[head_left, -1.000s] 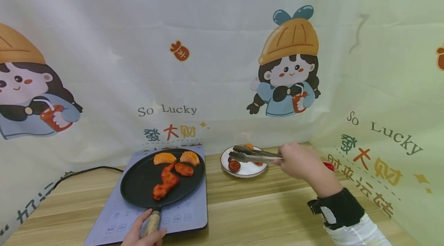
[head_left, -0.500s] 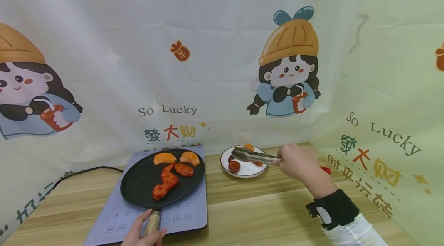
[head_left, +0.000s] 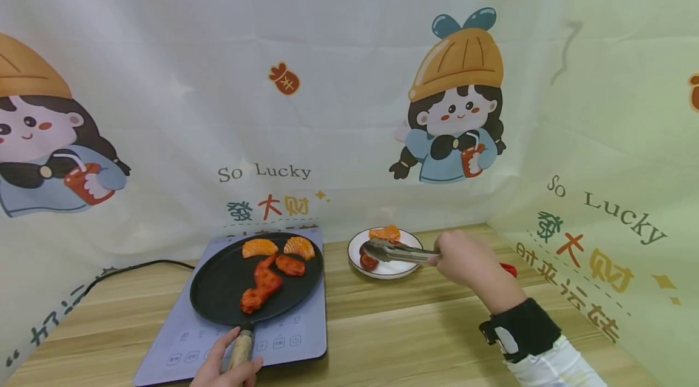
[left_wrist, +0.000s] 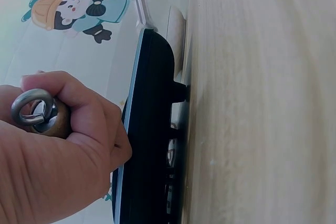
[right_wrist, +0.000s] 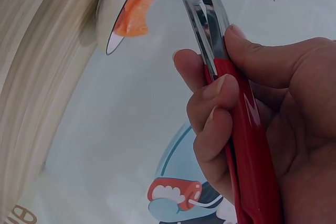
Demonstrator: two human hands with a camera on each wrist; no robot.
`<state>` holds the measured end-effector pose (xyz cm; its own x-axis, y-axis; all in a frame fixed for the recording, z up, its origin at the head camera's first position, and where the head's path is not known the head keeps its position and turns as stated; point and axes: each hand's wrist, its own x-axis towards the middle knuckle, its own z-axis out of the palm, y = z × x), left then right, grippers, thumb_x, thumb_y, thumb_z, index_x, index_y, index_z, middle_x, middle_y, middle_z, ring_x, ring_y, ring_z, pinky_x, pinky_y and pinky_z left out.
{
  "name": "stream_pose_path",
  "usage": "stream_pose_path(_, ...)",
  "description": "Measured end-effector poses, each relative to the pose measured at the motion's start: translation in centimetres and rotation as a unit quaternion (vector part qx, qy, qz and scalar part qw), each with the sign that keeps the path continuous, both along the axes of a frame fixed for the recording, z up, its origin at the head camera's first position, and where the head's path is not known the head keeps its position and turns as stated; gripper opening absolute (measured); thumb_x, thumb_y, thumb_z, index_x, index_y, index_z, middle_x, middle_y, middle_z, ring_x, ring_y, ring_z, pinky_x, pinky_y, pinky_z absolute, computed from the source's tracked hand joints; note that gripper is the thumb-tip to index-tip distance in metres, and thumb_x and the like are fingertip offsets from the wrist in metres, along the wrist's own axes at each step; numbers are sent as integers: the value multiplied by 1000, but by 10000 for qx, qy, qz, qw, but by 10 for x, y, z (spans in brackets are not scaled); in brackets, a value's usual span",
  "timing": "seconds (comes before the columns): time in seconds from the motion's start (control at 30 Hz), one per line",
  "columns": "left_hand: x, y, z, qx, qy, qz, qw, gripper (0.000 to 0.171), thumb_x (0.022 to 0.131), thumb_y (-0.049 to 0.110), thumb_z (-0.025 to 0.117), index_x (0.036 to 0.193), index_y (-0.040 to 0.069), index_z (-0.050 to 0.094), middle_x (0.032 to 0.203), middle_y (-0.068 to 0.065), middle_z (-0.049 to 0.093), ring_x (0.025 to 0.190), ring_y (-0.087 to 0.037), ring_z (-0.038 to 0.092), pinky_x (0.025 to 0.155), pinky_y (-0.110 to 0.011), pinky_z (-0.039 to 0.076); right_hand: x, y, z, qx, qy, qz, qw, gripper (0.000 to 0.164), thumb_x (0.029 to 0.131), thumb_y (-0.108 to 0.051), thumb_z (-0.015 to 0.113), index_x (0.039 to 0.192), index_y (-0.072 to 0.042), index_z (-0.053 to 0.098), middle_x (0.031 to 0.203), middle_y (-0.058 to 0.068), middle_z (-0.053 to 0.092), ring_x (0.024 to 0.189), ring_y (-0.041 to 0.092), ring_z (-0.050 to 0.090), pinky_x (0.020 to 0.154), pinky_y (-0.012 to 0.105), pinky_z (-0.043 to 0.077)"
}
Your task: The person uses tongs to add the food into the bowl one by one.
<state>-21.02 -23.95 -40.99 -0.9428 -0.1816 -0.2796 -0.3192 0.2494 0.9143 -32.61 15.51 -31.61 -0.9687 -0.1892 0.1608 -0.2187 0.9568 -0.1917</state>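
My left hand [head_left: 225,372] grips the wooden handle [head_left: 241,347] of a flat black frying pan [head_left: 218,290]. In the pan lie a red chicken wing [head_left: 264,284], a smaller red wing piece [head_left: 290,265] and two orange slices [head_left: 259,247] with pale stripes. My right hand [head_left: 464,259] holds metal tongs [head_left: 404,252] by their red handles [right_wrist: 247,140], fingers wrapped round them. The tong tips hang over a white dark-rimmed plate [head_left: 384,276], overlapping a dark red round piece [head_left: 368,262]; I cannot tell whether they grasp it. Another orange slice [head_left: 384,233] sits at the plate's back.
Under the pan is a pale purple induction cooker [head_left: 306,338], its black cable [head_left: 147,264] running left. Both cooker and plate stand on a wooden table [head_left: 393,338]. A printed cloth [head_left: 338,102] hangs close behind and along the right side.
The tongs' arms have drawn closer together and their tips are lower over the plate. The right hand has come down and slightly left. The left hand and pan stay put.
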Motion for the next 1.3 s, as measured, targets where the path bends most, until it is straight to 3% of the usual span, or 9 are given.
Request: stream_pose_path(1.3,1,2,1,-38,-4,87,10000,94,94,20,72,163,-5,14,85,-14,67,74,-21,59,69,-35,51,-6,-7,-18,292,338,-6,9990,20,95,-26,82,87,-7,79,76,1,63,68,19,53,61,33,39)
